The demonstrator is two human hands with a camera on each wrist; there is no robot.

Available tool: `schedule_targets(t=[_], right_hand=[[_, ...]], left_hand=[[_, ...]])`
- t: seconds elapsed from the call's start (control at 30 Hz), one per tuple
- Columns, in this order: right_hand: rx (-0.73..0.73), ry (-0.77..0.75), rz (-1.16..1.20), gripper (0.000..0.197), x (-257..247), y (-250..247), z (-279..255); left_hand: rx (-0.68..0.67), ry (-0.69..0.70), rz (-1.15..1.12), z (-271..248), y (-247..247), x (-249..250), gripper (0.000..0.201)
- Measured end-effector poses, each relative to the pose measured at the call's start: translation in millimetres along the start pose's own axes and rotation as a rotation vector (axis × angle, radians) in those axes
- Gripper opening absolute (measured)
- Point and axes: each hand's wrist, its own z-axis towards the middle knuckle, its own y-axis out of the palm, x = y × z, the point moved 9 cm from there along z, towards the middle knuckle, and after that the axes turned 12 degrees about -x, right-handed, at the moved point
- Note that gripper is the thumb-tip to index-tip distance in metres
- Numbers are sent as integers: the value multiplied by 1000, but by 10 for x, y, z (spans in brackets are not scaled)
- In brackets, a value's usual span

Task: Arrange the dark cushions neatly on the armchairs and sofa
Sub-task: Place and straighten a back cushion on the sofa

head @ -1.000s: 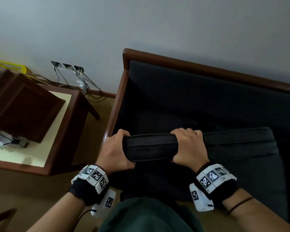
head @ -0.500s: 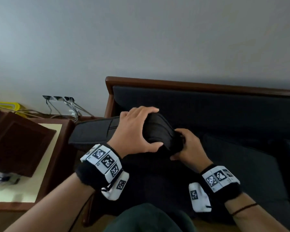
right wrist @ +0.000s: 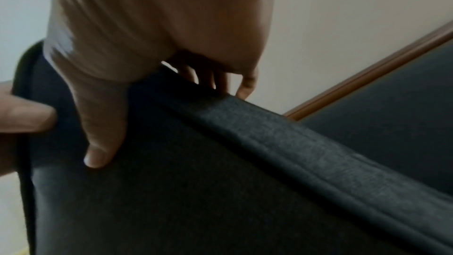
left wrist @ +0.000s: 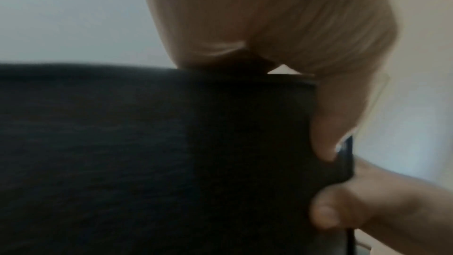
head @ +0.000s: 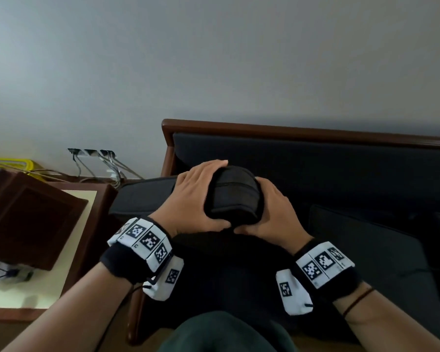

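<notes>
Gripping one dark cushion [head: 235, 193] at its near corner, both hands raised over the left end of the sofa [head: 315, 161]; left hand [head: 191, 199] lies over the top of the corner, fingers spread across the fabric, thumb wrapped underneath; right hand [head: 274, 212] clamps the same corner from the right side, thumb on the near face, fingers curled behind. Thumb tips nearly meet under the corner. Cushion off the seat, held at an angle, its far end reaching left past the wooden sofa frame [head: 290, 129] toward the side table [head: 48, 288]. Left wrist view: blurred, cushion face [left wrist: 147, 152] fills the lower frame, left thumb [left wrist: 328, 123] pressed on its edge. Right wrist view: right thumb [right wrist: 102, 133] flat on the cushion's face, fingers [right wrist: 220, 82] hooked over the piped edge [right wrist: 294, 143], left thumb tip entering at the left border. Second dark cushion [head: 366, 250] lies on the seat to the right. Dark brown box [head: 31, 219] sits on the side table; cables [head: 107, 168] hang from wall sockets behind it
</notes>
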Motion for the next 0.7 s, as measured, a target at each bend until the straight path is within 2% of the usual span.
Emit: schedule_targets(t=[0.13,0.2,0.27,0.4,0.53,0.7], right_hand=[[39,20,160,103,404,-266,-264],[37,111,211,102,647,-410,-445],[32,228,167,105,820,-559,-609],[55,255,-172,116,582,-781,-663],[5,291,-690,115,187,-667,-425],[-123,216,-880,115,-183,-288,-22]], left_hand=[[-48,-178,67,-145,147,-573,115],[-48,-267,116,-235,186,-808,121],[-37,-297,180,-229,230,-836,124],[40,-276,272,-49,295,-606,123],[52,-291,275,85,287,-559,125],[18,-285,276,50,288,-607,126]])
